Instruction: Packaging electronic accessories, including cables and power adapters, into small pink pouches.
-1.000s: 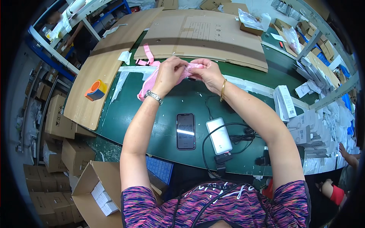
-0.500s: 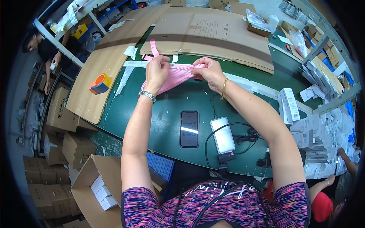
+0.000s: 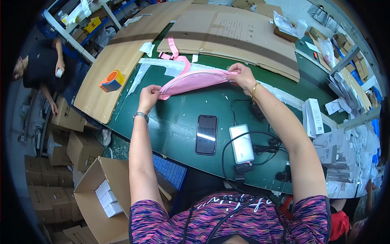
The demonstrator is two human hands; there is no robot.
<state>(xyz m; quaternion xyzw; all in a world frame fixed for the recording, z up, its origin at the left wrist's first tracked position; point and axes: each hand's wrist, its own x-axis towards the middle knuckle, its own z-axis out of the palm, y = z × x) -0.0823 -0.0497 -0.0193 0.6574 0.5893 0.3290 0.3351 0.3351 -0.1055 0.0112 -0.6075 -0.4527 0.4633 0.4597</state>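
While the left hand (image 3: 149, 99) pinches one end and the right hand (image 3: 244, 78) the other, I see a pink mesh pouch (image 3: 195, 83) stretched crescent-shaped over the green table (image 3: 174, 126), pink strap (image 3: 174, 48) beyond.

A phone (image 3: 206, 140) lies on the table (image 3: 174, 126) before the pouch (image 3: 196, 83), left of a device (image 3: 242, 147).

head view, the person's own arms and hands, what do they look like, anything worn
The left hand is gloveless, with a silver-coloured linked band at the wrist; the right hand, also gloveless, has a gold-coloured bangle. The short sleeves are streaked pink, purple and dark.
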